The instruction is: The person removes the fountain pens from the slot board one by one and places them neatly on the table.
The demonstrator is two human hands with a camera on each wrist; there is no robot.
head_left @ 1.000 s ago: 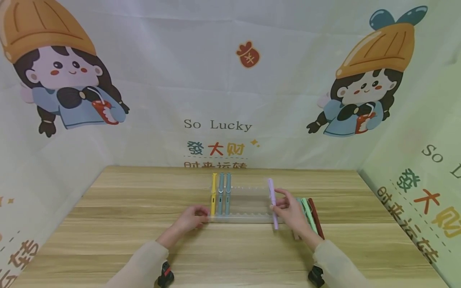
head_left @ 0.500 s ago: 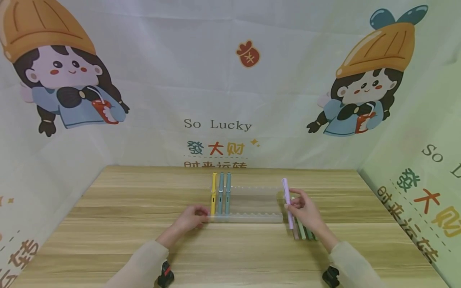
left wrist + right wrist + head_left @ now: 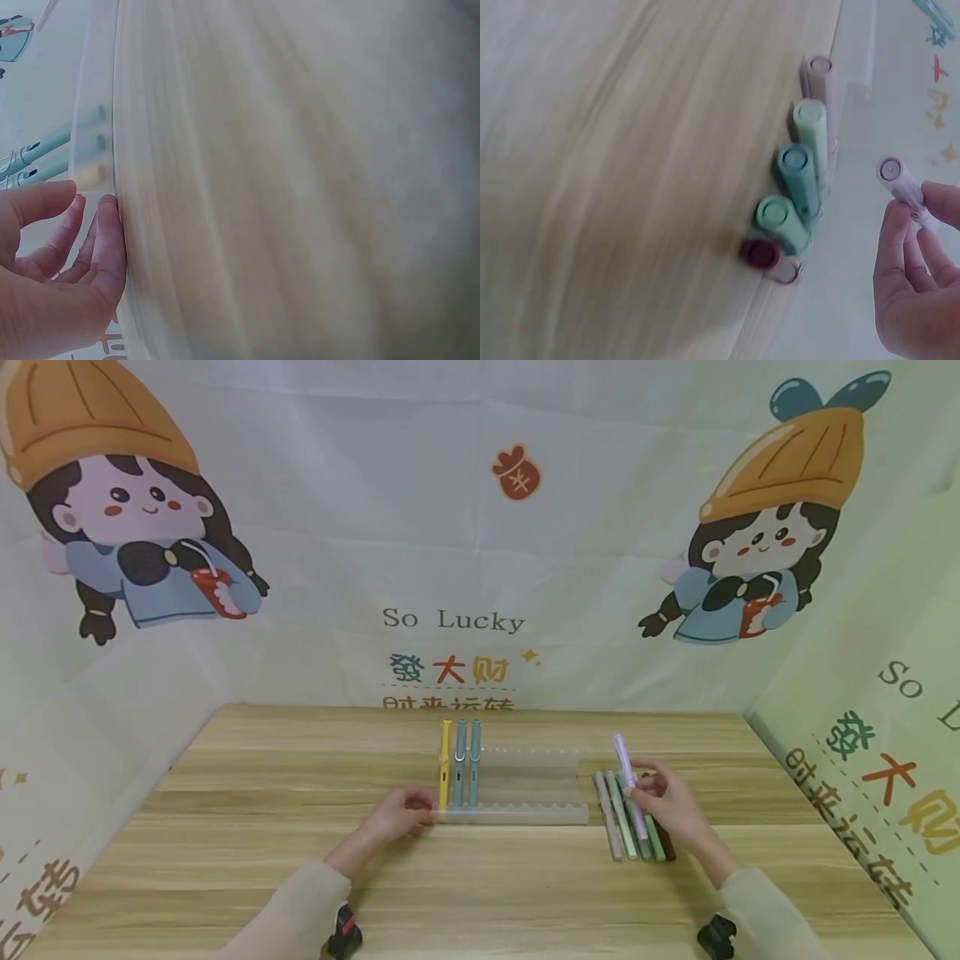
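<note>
Purple pen (image 3: 627, 781) was up in the air, pinched in the fingers of the right hand (image 3: 671, 806), just above a row of loose pens (image 3: 628, 818) that lay side by side on the counter (image 3: 262, 793), toward its right edge. In the right wrist view the pen's (image 3: 904, 187) round end showed, with the thumb and fingers curled round it and the other pens' ends (image 3: 791, 202) close by below.

Nearest the front edge, two sleeves came in from the bottom. A little farther in, the left hand (image 3: 397, 814) held the near left corner of the clear pen rack (image 3: 525, 785). Its fingers were bent and pinched the rack's thin front wall, as the left wrist view showed (image 3: 67, 247). The rack sat in the middle of the counter. A yellow pen (image 3: 445, 764) and two blue-green pens (image 3: 467, 764) lay in its left grooves. The rest of the grooves had nothing in them.

To do this step well, I think the left hand should keep the rack from sliding. The purple pen should be turned so it points the same way as the three pens in the rack. Then it could come down flat into the next free groove, just beside the blue-green ones, with both ends resting in the wavy notches. A soft grip near the middle would help it stay level. Going too fast might bump the other pens.
</note>
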